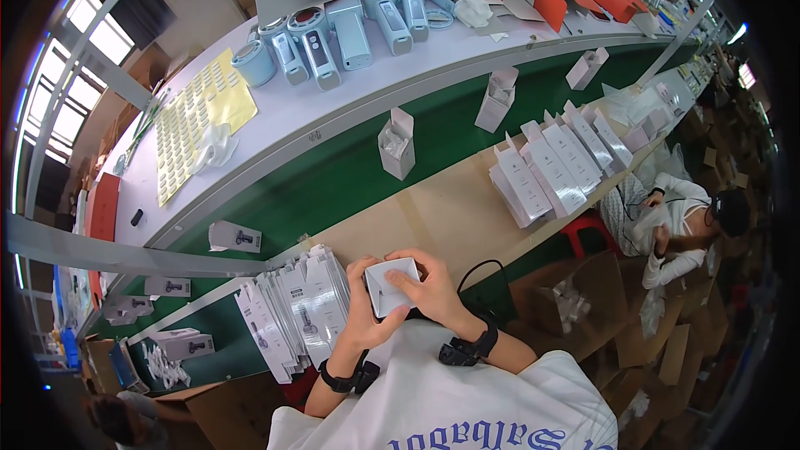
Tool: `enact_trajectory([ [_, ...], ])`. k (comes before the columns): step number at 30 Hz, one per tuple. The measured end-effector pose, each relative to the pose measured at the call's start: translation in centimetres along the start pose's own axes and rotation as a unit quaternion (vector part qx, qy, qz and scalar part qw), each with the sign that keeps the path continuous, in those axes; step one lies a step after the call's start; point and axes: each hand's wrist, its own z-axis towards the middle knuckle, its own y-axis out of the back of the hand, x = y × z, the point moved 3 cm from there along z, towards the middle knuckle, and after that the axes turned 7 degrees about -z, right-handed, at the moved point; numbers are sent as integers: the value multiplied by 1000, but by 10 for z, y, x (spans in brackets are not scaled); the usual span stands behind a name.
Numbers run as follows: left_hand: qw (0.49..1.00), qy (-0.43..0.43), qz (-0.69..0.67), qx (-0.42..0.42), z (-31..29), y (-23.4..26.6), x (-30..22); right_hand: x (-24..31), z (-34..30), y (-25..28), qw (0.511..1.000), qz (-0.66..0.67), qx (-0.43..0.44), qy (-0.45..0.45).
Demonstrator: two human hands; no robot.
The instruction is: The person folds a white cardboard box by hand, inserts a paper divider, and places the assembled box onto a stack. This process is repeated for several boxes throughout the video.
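The 2 hands were close together, and both were clamped on 1 small white carton, which was just in front of the person's white shirt. The left hand gripped its left side; the right hand wrapped its right side, with the thumb pressed on the top face. Each wrist wore a black strap. Beside the left hand there stood a packed row of flat cartons. Ahead was a tan tabletop, and to its right, a row of white boxes. At the right, a seated co-worker handled clear plastic. Farther, 3 open cartons stood along the green surface. On the white shelf behind were a yellow sticker sheet, light-blue handheld devices and orange-red boxes.
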Motion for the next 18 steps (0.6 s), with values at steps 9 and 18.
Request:
enact_trajectory([
  [9,1000,-14,12,0,1,0,1,1,0,-1,1000,1,-8,4],
  [18,999,-16,32,4,1,-1,-1,-1,-1,-1,998,-40,-35,12],
])
